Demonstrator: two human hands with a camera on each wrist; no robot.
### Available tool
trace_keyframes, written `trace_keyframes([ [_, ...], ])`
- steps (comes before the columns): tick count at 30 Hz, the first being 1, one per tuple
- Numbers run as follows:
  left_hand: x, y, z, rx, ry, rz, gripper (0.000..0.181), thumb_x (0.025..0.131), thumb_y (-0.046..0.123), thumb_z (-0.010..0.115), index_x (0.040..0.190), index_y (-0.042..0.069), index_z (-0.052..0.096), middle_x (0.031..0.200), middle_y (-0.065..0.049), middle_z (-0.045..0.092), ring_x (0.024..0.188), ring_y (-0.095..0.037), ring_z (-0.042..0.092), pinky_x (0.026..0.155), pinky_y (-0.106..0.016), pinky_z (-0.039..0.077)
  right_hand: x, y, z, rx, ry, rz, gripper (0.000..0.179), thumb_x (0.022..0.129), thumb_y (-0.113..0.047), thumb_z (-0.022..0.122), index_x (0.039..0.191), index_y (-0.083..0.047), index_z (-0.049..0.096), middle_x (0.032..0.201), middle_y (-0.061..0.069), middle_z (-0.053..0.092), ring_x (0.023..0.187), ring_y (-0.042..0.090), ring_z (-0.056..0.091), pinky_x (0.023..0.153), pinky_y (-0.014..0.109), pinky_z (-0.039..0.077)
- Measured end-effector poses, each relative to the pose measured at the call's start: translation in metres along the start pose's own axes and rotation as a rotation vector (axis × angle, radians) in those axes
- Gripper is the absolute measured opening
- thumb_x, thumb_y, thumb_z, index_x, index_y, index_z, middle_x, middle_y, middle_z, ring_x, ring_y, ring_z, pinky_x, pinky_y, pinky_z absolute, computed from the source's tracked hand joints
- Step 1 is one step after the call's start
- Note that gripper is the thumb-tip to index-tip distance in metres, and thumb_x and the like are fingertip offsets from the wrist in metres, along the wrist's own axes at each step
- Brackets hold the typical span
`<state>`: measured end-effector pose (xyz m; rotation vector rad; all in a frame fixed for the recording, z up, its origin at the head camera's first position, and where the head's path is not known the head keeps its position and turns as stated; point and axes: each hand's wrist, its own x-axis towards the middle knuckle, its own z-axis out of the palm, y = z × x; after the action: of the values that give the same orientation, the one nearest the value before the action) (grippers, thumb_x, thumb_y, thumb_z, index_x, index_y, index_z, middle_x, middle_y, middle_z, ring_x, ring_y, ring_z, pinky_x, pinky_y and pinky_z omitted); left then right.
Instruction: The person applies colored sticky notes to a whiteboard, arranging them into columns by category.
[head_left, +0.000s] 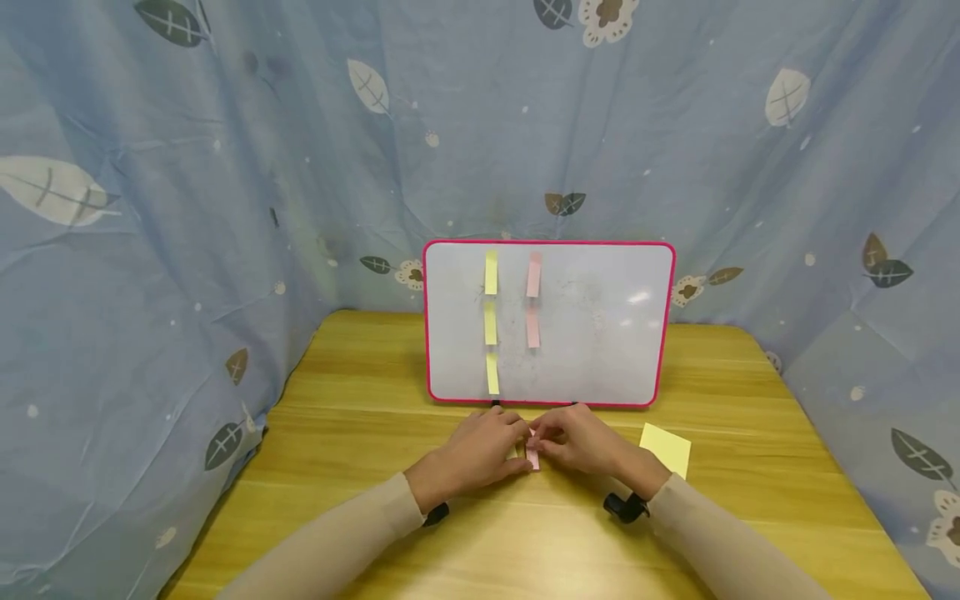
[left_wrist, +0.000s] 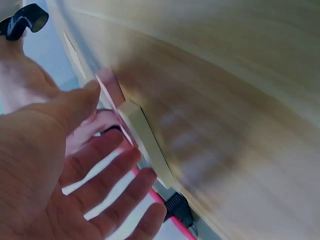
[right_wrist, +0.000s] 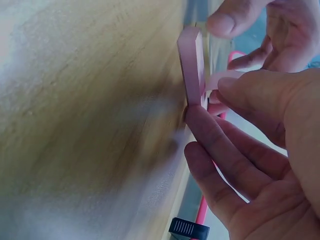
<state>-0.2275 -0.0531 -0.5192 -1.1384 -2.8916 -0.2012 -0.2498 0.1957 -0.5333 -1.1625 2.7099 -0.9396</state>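
In the head view, my left hand [head_left: 487,446] and right hand [head_left: 577,439] meet over the table in front of the whiteboard. A narrow pink sticky-note pad [right_wrist: 191,67] stands out in the right wrist view, with a pink sticky note [right_wrist: 225,78] lifting from it. My right thumb and fingers pinch that note. Beside the pink pad lies a narrow yellow sticky-note pad [left_wrist: 145,142]. My left fingers extend loosely along the yellow pad, fingertips right at its side, and the left thumb is close to the pink pad's end.
The pink-framed whiteboard [head_left: 600,333] stands behind the hands on black feet. It bears a column of three yellow notes [head_left: 491,323] and two pink notes [head_left: 533,327]. A square yellow note [head_left: 667,447] lies by the right wrist. Patterned blue curtains [head_left: 480,125] surround the wooden table [head_left: 360,367].
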Motion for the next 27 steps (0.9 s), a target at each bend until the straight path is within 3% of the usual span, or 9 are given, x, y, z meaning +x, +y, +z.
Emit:
trace_keyframes([
  [6,0.011,0.002,0.006,0.032,0.028,-0.047,0.046,0.103,0.057,0.088,0.132,0.021,0.083,0.125,0.006,0.083,0.105,-0.016,0.066,0.092,-0.032,0.06,0.003,0.001,-0.001,-0.002,0.002,0.029,0.007,0.106,-0.014,0.087,0.103,-0.019,0.088,0.107,-0.008,0.089,0.099,0.007,0.078,0.089,0.033,0.067],
  [12,0.012,0.0,0.012,-0.017,0.039,-0.077,0.042,0.098,0.057,0.093,0.117,0.021,0.08,0.113,0.007,0.081,0.096,-0.013,0.06,0.08,-0.027,0.054,0.004,0.001,-0.001,0.016,0.024,0.061,0.008,0.109,-0.013,0.083,0.108,-0.019,0.089,0.106,-0.009,0.089,0.103,0.011,0.081,0.096,0.04,0.069],
  [16,0.011,-0.002,0.013,-0.062,0.057,-0.093,0.047,0.094,0.056,0.096,0.117,0.021,0.075,0.109,0.009,0.08,0.092,-0.011,0.059,0.075,-0.025,0.051,0.005,0.001,-0.002,0.039,0.069,0.097,0.01,0.108,-0.01,0.081,0.107,-0.016,0.088,0.105,-0.007,0.089,0.105,0.015,0.085,0.1,0.044,0.071],
  [23,0.012,0.0,0.012,-0.104,0.064,-0.113,0.061,0.09,0.057,0.1,0.122,0.017,0.066,0.104,0.008,0.079,0.092,-0.012,0.061,0.074,-0.027,0.053,0.011,0.001,-0.003,0.065,0.092,0.113,0.008,0.105,-0.007,0.084,0.101,-0.013,0.087,0.095,-0.007,0.086,0.089,0.007,0.079,0.086,0.027,0.068],
  [27,0.013,0.0,0.012,-0.102,0.057,-0.128,0.063,0.091,0.058,0.098,0.123,0.016,0.064,0.099,0.008,0.076,0.091,-0.012,0.06,0.074,-0.028,0.052,0.014,0.001,-0.001,0.069,0.106,0.112,0.009,0.107,-0.011,0.083,0.098,-0.012,0.086,0.092,-0.006,0.085,0.084,0.005,0.076,0.081,0.023,0.064],
])
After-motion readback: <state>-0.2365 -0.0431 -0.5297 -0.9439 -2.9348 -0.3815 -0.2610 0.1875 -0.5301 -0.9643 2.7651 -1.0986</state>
